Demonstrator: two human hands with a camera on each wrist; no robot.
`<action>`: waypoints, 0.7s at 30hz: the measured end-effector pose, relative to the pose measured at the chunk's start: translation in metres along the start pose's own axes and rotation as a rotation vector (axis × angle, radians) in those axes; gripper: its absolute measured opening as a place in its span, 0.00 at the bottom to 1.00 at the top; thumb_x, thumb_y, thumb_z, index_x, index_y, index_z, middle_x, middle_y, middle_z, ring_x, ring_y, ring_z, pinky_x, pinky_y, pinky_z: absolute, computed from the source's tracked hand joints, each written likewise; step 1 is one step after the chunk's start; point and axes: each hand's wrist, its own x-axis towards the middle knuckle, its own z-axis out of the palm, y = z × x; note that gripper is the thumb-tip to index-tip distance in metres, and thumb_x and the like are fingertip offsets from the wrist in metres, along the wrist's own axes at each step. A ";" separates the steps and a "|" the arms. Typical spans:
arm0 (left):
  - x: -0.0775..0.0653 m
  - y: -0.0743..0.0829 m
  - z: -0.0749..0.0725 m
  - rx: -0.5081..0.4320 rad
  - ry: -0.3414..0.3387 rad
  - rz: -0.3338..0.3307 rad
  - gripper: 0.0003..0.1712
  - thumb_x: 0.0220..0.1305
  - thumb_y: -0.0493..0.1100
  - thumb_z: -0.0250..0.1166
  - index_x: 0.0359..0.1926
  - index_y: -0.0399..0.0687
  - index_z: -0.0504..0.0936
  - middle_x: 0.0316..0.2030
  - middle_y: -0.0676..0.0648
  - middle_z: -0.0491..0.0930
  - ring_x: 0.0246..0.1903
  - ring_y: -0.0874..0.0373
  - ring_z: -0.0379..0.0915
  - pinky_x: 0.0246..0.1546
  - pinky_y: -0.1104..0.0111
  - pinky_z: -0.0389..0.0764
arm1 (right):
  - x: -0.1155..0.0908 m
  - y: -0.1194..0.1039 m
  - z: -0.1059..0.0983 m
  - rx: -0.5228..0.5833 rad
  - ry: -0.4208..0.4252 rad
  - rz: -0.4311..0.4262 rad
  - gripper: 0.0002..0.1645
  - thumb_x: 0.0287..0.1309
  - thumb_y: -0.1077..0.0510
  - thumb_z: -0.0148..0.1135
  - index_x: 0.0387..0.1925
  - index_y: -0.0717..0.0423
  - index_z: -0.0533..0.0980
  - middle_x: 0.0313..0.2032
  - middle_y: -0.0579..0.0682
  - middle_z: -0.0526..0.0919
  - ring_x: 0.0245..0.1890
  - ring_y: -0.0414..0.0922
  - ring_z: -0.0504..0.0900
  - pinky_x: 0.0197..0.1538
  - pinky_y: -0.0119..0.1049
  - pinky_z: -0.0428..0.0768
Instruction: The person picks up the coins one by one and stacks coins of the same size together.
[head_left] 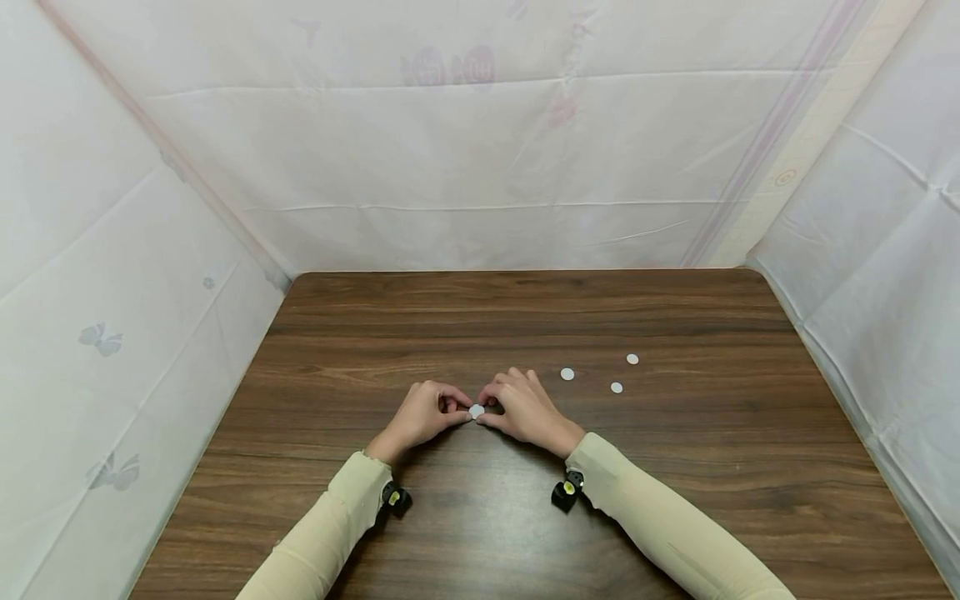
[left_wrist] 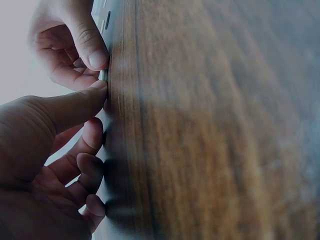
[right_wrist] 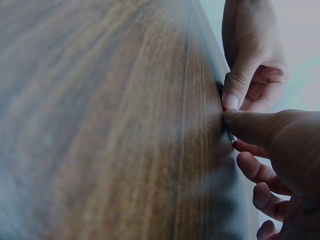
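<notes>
A small white disc (head_left: 477, 411) lies low at the table's middle, between the fingertips of both hands. From the left side, my left hand (head_left: 423, 417) pinches its edge with thumb and index finger. My right hand (head_left: 525, 412) does the same from the right. In the left wrist view the disc (left_wrist: 103, 75) shows only as a thin pale edge at the thumb tips, close over the wood. The two thumbs nearly meet in the right wrist view, where the left hand (right_wrist: 257, 65) is beyond the right hand (right_wrist: 285, 150) and the fingers mostly hide the disc.
Three more white round pieces lie flat right of my right hand: one nearer (head_left: 567, 374), one at the back (head_left: 633, 359) and one lower (head_left: 617, 387). The dark wooden table (head_left: 337, 333) meets white sheet walls (head_left: 480, 167) behind and at both sides.
</notes>
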 end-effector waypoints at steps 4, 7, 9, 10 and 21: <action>0.000 0.000 0.000 -0.001 0.001 0.002 0.05 0.59 0.39 0.77 0.38 0.47 0.91 0.19 0.56 0.77 0.17 0.65 0.67 0.22 0.72 0.68 | 0.000 0.000 -0.001 0.001 -0.001 -0.002 0.15 0.60 0.40 0.73 0.42 0.42 0.86 0.36 0.38 0.81 0.36 0.40 0.71 0.42 0.40 0.64; 0.000 0.000 0.000 -0.001 0.002 0.001 0.05 0.59 0.39 0.77 0.37 0.48 0.91 0.19 0.56 0.76 0.17 0.65 0.67 0.22 0.73 0.67 | 0.000 0.000 -0.002 -0.006 -0.002 -0.007 0.15 0.60 0.39 0.73 0.42 0.42 0.86 0.36 0.38 0.81 0.36 0.39 0.70 0.42 0.39 0.64; 0.001 -0.002 0.001 -0.001 0.003 0.004 0.05 0.60 0.39 0.77 0.37 0.47 0.91 0.19 0.56 0.76 0.17 0.65 0.66 0.22 0.73 0.67 | 0.000 0.001 -0.003 -0.011 0.001 -0.010 0.16 0.60 0.38 0.73 0.42 0.41 0.86 0.36 0.37 0.81 0.36 0.39 0.70 0.42 0.38 0.64; 0.000 -0.002 0.001 -0.002 0.002 0.006 0.05 0.60 0.39 0.77 0.37 0.47 0.91 0.19 0.56 0.76 0.17 0.65 0.66 0.22 0.73 0.67 | 0.000 0.002 -0.004 -0.012 0.003 -0.011 0.16 0.59 0.38 0.73 0.42 0.41 0.86 0.36 0.37 0.82 0.37 0.39 0.70 0.42 0.38 0.64; 0.001 -0.003 0.001 0.005 -0.005 -0.023 0.05 0.60 0.40 0.77 0.37 0.50 0.91 0.19 0.57 0.76 0.17 0.65 0.66 0.23 0.73 0.66 | -0.004 0.013 -0.017 0.004 0.047 -0.021 0.19 0.58 0.41 0.75 0.48 0.43 0.85 0.42 0.40 0.82 0.39 0.41 0.71 0.42 0.40 0.65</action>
